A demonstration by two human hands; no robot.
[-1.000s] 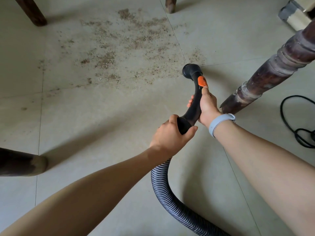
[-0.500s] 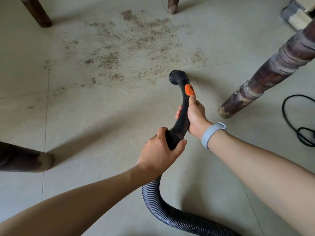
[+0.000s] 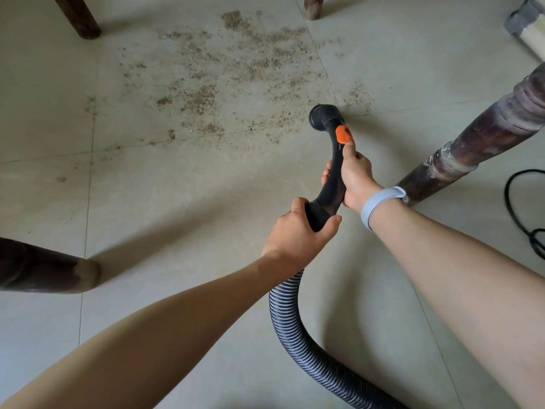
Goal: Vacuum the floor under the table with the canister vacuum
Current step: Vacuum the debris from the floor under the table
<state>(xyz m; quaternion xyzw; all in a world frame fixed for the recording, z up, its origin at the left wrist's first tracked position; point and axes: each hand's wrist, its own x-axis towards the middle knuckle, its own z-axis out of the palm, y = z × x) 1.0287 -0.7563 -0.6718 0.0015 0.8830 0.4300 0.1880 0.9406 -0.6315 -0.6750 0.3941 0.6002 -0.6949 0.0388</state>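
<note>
I hold the black vacuum hose handle (image 3: 333,184) with both hands. My right hand (image 3: 355,177) grips its upper part, thumb just below the orange slider (image 3: 343,134). My left hand (image 3: 298,231) grips the lower end where the ribbed grey hose (image 3: 292,329) joins. The round black nozzle mouth (image 3: 324,116) points down at the pale tiled floor, at the near right edge of a wide patch of brown crumbs and dust (image 3: 224,69). The canister itself is out of view.
Dark turned wooden table legs stand at the right (image 3: 477,143), left (image 3: 44,265), far left (image 3: 78,16) and far middle (image 3: 313,7). A black power cord (image 3: 519,214) loops on the floor at the right edge. A grey and cream object (image 3: 529,25) sits top right.
The nozzle drew back toward me and leftward, then pushed forward and right again to the edge of the dust patch. Both hands kept their grip on the handle.
</note>
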